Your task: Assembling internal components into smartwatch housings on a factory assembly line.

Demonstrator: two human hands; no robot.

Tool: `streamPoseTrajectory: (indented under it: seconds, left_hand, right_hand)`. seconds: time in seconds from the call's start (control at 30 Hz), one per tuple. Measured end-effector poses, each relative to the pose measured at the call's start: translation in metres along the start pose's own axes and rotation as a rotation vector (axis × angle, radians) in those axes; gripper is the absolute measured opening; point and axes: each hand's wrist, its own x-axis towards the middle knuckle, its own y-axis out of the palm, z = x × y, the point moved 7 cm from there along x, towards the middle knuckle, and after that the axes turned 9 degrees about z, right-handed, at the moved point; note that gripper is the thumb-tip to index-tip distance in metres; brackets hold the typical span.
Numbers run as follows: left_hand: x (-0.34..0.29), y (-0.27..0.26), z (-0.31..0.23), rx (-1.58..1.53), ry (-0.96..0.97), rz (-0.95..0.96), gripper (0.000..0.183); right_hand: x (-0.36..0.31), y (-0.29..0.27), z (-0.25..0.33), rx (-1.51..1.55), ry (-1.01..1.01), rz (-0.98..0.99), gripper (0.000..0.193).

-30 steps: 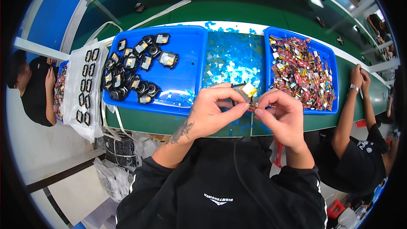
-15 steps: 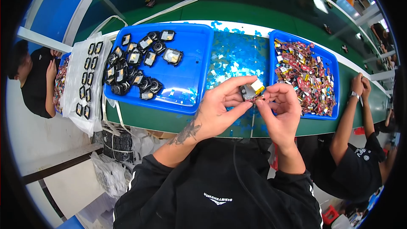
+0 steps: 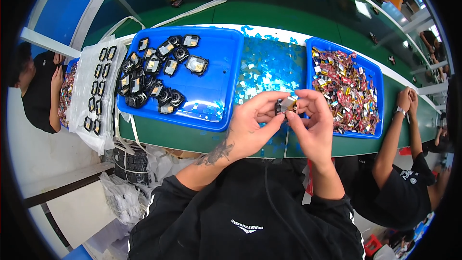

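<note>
Over the near edge of the bench, my left hand (image 3: 255, 123) grips a small black watch case (image 3: 279, 108) between thumb and fingers. My right hand (image 3: 315, 123) is closed at the other side of it, pinching a small circuit board with a silver battery (image 3: 289, 102). The battery lies over the case's open side; whether it is seated inside is hidden by my fingers. To the left, a blue tray (image 3: 204, 91) carries several black watch cases (image 3: 166, 48) with pale rectangular parts in them. A second blue tray (image 3: 309, 84) on the right is heaped with red circuit boards (image 3: 344, 86).
Small blue film pieces (image 3: 269, 67) litter the green bench between the trays. At far left, black rectangular frames (image 3: 101, 87) line a white sheet (image 3: 83, 96). A co-worker's clasped hands (image 3: 406, 100) are over the bench at right; another person (image 3: 43, 91) sits at far left.
The battery has tipped down from standing above the case to lying over it. My right hand has shifted slightly left and up, its fingers now curled over the case's upper side.
</note>
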Motion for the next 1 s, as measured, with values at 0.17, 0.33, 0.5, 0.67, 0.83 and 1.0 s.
streamPoseTrajectory:
  seconds: [0.17,0.33,0.5,0.67,0.83,1.0]
  left_hand:
    - [0.003,-0.010,-0.009,0.072,-0.064,-0.026,0.043]
    - [0.005,-0.099,-0.045,1.295,0.163,-0.483,0.031]
    - [-0.021,-0.141,-0.022,1.644,-0.097,-0.518,0.055]
    - [-0.016,-0.139,-0.039,1.470,-0.062,-0.504,0.045]
    - [-0.007,-0.134,-0.050,1.076,0.100,-0.501,0.021]
    - [-0.012,-0.135,-0.028,0.031,0.068,-0.438,0.014]
  right_hand:
    - [0.017,-0.001,0.014,-0.192,-0.040,0.043,0.039]
    - [0.126,-0.034,0.044,-0.539,-0.164,0.098,0.038]
    - [0.246,-0.049,-0.054,-0.750,0.070,-0.047,0.060]
    - [0.241,-0.051,-0.057,-0.832,0.173,-0.080,0.047]
    - [0.195,-0.103,0.014,-1.038,-0.145,-0.093,0.020]
    - [0.135,-0.165,0.045,-1.058,-0.006,0.135,0.014]
